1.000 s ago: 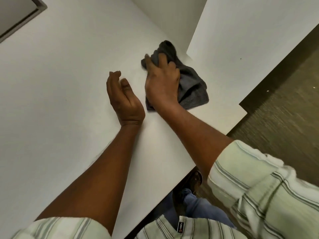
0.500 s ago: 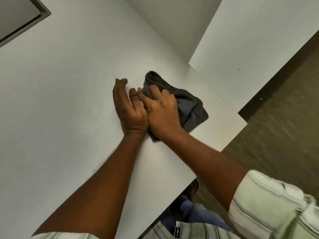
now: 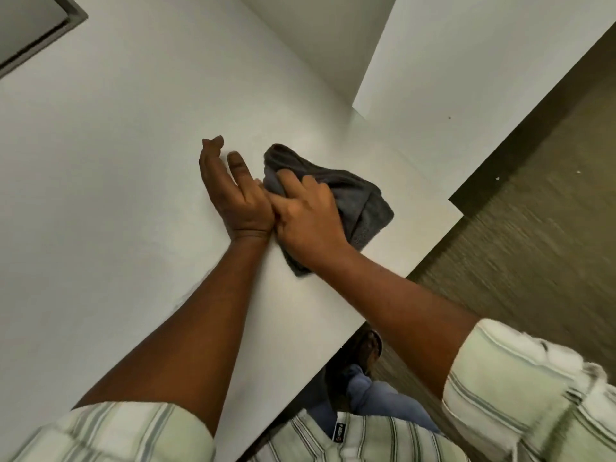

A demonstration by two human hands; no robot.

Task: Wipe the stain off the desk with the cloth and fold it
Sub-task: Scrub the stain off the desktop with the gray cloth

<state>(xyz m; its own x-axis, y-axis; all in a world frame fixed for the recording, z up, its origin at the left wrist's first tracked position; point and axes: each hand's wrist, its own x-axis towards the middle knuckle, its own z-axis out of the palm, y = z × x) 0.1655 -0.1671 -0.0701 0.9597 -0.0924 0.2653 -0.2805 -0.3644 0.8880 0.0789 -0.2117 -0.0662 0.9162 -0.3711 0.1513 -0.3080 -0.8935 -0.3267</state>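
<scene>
A bunched dark grey cloth (image 3: 360,198) lies on the white desk (image 3: 116,195) near its right corner. My right hand (image 3: 306,218) presses down on the cloth's left part, fingers curled over the fabric. My left hand (image 3: 233,198) rests on its edge on the desk just left of the cloth, palm facing the cloth, fingers apart and holding nothing. The two hands touch at the thumb side. No stain shows on the desk surface.
A white partition panel (image 3: 466,78) rises behind the desk's right corner. The desk edge runs diagonally at the lower right, with brown carpet floor (image 3: 533,245) beyond it. My blue-trousered leg and shoe (image 3: 363,358) show below the edge. A dark-framed panel (image 3: 30,25) sits at the top left.
My right hand has dragged the cloth across the desk toward my left hand until the hands meet. The left hand has stayed upright on its edge.
</scene>
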